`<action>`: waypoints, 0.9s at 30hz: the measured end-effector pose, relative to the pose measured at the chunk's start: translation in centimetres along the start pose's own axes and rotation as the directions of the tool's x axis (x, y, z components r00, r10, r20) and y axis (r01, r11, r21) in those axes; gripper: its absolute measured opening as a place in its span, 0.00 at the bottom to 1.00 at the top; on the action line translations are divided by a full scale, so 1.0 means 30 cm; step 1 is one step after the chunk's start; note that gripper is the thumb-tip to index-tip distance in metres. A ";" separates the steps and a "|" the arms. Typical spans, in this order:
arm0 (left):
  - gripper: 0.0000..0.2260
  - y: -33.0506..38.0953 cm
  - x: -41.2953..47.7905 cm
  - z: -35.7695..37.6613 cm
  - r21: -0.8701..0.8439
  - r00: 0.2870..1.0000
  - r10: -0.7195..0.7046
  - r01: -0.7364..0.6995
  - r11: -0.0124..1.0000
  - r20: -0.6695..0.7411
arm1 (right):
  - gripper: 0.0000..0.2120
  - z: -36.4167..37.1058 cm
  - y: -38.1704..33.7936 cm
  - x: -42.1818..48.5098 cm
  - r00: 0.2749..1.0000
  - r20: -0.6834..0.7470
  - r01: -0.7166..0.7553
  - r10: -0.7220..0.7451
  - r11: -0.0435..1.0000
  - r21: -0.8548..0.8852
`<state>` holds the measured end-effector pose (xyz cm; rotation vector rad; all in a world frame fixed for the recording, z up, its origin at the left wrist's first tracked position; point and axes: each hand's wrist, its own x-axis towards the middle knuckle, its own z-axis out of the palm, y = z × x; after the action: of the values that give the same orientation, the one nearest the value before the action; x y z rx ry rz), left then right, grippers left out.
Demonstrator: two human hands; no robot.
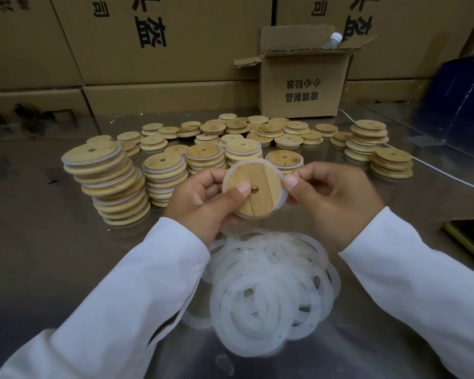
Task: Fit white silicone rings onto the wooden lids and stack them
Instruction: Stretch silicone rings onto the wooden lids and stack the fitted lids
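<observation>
One held wooden lid (253,190), five ring-fitted lid stacks (164,173) at eleven o'clock, one open carton (304,88) at one o'clock, one plastic bottle (332,41) inside

The wooden lid (260,187) hides most of the left hand's (203,206) fingers (211,178).

Soft dim light, warped wide-angle edges

The held lid (266,198) is showing tan wood, one stripe paler. The ring pile (271,269) is appearing milky white.
</observation>
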<state>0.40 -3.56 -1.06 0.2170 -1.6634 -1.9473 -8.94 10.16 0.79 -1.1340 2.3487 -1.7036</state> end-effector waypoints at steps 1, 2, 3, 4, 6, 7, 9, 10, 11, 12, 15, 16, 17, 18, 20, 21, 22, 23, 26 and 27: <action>0.13 -0.001 0.000 0.000 -0.001 1.000 0.001 -0.001 1.000 0.000 | 0.08 0.000 -0.001 -0.001 1.000 0.005 -0.006 0.006 1.000 0.000; 0.13 -0.001 0.000 0.001 -0.007 1.000 0.000 0.000 1.000 -0.002 | 0.09 0.000 -0.003 -0.001 1.000 0.013 -0.012 0.012 1.000 -0.002; 0.12 -0.003 0.000 0.001 -0.019 1.000 -0.003 0.003 1.000 -0.006 | 0.09 0.001 -0.005 -0.002 1.000 0.023 -0.016 0.016 1.000 -0.007; 0.12 -0.004 0.000 0.002 -0.032 1.000 -0.008 0.007 0.999 -0.010 | 0.09 0.001 -0.006 -0.002 0.999 0.037 -0.015 0.015 1.000 -0.016; 0.12 -0.007 0.000 0.002 -0.047 1.000 -0.018 0.016 0.999 -0.025 | 0.09 0.003 -0.010 -0.004 0.998 0.062 -0.006 0.008 0.999 -0.033; 0.12 -0.009 0.001 0.001 -0.050 0.999 -0.024 0.022 0.998 -0.032 | 0.09 0.004 -0.011 -0.005 0.997 0.071 -0.003 0.006 0.999 -0.035; 0.12 -0.010 0.003 -0.001 -0.061 0.998 -0.038 0.036 0.998 -0.043 | 0.09 0.005 -0.013 -0.005 0.996 0.094 -0.006 0.009 0.999 -0.038; 0.12 -0.010 0.004 -0.002 -0.066 0.998 -0.044 0.041 0.997 -0.045 | 0.09 0.006 -0.013 -0.006 0.994 0.105 -0.009 0.014 0.999 -0.041; 0.12 -0.010 0.004 -0.004 -0.072 0.998 -0.050 0.046 0.996 -0.047 | 0.09 0.007 -0.012 -0.006 0.993 0.114 -0.014 0.019 0.999 -0.044; 0.11 -0.011 0.005 -0.005 -0.078 0.997 -0.055 0.052 0.996 -0.049 | 0.09 0.009 -0.011 -0.006 0.993 0.118 -0.019 0.025 0.999 -0.050; 0.11 -0.016 0.006 -0.007 -0.083 0.996 -0.062 0.056 0.995 -0.060 | 0.09 0.012 -0.008 -0.007 0.993 0.113 -0.037 0.044 0.997 -0.065; 0.11 -0.017 0.007 -0.007 -0.085 0.996 -0.061 0.056 0.995 -0.062 | 0.09 0.012 -0.007 -0.007 0.993 0.108 -0.042 0.049 0.997 -0.066; 0.11 -0.017 0.007 -0.007 -0.087 0.996 -0.060 0.055 0.995 -0.064 | 0.09 0.012 -0.006 -0.007 0.993 0.104 -0.045 0.052 0.997 -0.068; 0.11 -0.016 0.006 -0.006 -0.088 0.996 -0.060 0.055 0.995 -0.066 | 0.09 0.011 -0.006 -0.006 0.994 0.099 -0.048 0.054 0.997 -0.068; 0.11 -0.016 0.006 -0.004 -0.085 0.996 -0.061 0.056 0.995 -0.059 | 0.08 0.008 -0.005 -0.007 0.994 0.088 -0.054 0.059 0.997 -0.057; 0.11 -0.016 0.005 -0.003 -0.085 0.997 -0.063 0.059 0.995 -0.053 | 0.08 0.008 -0.004 -0.007 0.995 0.083 -0.057 0.061 0.997 -0.048; 0.12 -0.015 0.005 -0.002 -0.086 0.997 -0.065 0.061 0.994 -0.048 | 0.08 0.008 -0.002 -0.007 0.995 0.078 -0.060 0.063 0.997 -0.042; 0.12 -0.015 0.005 -0.001 -0.088 0.997 -0.065 0.061 0.994 -0.045 | 0.08 0.008 -0.002 -0.007 0.995 0.074 -0.063 0.065 0.997 -0.037; 0.12 -0.014 0.005 -0.002 -0.076 0.998 -0.056 0.053 0.996 -0.033 | 0.08 0.006 -0.003 -0.004 0.996 0.055 -0.068 0.069 0.998 -0.019; 0.12 -0.013 0.005 -0.003 -0.064 0.998 -0.049 0.047 0.997 -0.028 | 0.09 0.006 -0.003 -0.003 0.996 0.050 -0.074 0.075 0.997 -0.012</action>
<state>0.19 -3.68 -1.40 0.2627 -1.5886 -2.0187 -8.74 10.05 0.76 -1.0634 2.3417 -1.6218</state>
